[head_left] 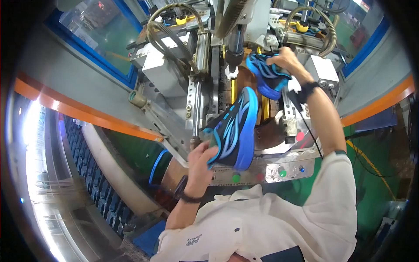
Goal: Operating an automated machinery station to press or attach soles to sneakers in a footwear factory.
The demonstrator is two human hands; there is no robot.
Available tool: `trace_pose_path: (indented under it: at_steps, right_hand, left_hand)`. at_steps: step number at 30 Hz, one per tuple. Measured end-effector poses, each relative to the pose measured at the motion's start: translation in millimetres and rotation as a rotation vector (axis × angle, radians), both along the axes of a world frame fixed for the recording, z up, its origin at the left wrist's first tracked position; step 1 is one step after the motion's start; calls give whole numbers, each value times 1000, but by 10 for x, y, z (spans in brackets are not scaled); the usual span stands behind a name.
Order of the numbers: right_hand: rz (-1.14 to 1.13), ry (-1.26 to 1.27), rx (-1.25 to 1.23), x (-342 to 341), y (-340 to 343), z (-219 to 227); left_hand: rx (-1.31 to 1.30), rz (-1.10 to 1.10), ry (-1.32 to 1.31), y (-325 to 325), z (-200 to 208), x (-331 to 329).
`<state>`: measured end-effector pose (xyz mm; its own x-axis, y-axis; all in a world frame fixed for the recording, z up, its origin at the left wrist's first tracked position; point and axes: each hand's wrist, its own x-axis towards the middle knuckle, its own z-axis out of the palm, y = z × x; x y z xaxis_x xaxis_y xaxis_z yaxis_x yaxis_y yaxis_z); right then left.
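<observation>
Near shoe [233,129] in our left hand [200,166], far shoe [267,81] in our right hand [287,62] — we grip collars [216,150], likely sparing the soles [248,146].

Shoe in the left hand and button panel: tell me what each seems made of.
Shoe in the left hand: dull black-and-light-blue upper, likely fabric; blue sole, smooth and without strong glare, so perhaps moulded foam or rubber. Button panel: bare shiny metal, probably steel, judging by its silvery glare.
</observation>
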<state>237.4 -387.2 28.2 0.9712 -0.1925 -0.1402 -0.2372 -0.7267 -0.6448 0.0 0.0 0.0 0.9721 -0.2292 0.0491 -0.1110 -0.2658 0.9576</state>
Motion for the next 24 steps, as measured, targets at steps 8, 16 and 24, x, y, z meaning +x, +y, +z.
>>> trace_pose_path:
  at_steps: [8, 16, 24]
  right_hand:
    - [-123, -308, -393, 272, 921, -1430]
    - [130, -1012, -220, -1080, 1470, -1027]
    - [645, -421, 179, -3053, 2337, -2391]
  left_hand:
    - [-612, 556, 303, 978, 163, -1174]
    - [-450, 1137, 182, 886, -116, -2037]
    - [-721, 1122, 323, 628, -204, -2083]
